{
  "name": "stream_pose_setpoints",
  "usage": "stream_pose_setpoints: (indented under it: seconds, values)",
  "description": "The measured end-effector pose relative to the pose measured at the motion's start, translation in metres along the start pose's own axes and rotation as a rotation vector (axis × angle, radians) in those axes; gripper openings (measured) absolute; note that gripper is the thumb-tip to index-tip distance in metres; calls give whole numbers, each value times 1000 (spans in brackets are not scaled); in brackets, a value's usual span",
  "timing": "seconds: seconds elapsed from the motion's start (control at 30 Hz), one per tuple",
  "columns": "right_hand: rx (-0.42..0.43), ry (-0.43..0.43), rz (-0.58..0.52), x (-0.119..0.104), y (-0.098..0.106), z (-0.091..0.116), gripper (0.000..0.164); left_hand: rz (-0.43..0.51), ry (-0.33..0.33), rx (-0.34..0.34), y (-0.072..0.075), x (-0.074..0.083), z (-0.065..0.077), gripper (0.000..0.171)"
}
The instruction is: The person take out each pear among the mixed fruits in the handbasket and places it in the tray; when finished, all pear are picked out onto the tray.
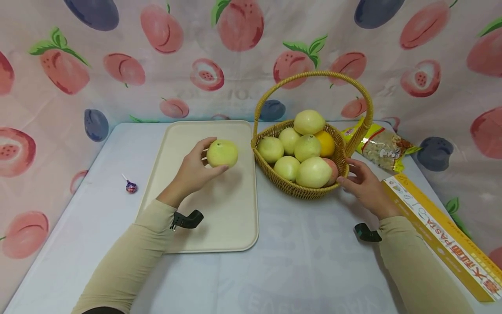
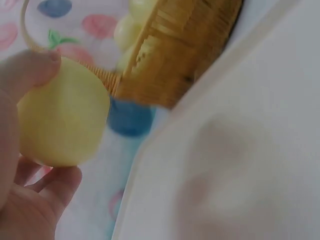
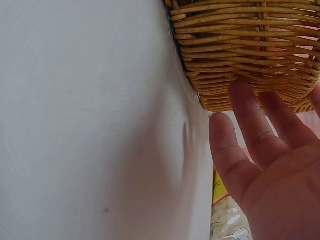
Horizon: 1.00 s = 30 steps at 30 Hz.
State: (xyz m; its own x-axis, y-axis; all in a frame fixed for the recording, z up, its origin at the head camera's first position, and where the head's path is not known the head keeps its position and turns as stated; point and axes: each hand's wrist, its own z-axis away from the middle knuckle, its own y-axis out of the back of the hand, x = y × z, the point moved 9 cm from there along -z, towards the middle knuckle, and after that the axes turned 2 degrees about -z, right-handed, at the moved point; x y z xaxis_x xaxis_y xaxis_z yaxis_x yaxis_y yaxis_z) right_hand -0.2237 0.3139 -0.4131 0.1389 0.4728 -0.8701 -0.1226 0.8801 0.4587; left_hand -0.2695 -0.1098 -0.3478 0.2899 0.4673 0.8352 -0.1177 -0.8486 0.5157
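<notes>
As left hand (image 1: 193, 171) grips round fruit (image 1: 222, 153), woven basket (image 1: 300, 191), smooth tray (image 1: 231, 218)

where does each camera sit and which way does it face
Head: on the person's head, facing forward and down at the tray and basket; left hand, right hand and both sleeves show.
Left wrist: past the held green fruit toward tray and basket; part of the left hand shows.
Right wrist: at the basket's woven side; part of the right hand shows.
Shared: head and right wrist both show the yellow bag.
</notes>
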Motion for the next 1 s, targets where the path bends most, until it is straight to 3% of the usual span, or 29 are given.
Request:
stream_pose_setpoints:
  seconds: [0.33, 0.57, 1.0]
  values:
    - [-8, -9, -7, 2, 1, 0, 84, -84, 97, 38, 40, -44, 3, 82]
    - [-20, 2, -9, 2, 3, -1, 82, -119, 181, 4, 49, -76, 5, 85]
    - [-16, 8, 1, -3, 1, 0, 81, -148, 267, 39, 66, -103, -6, 84]
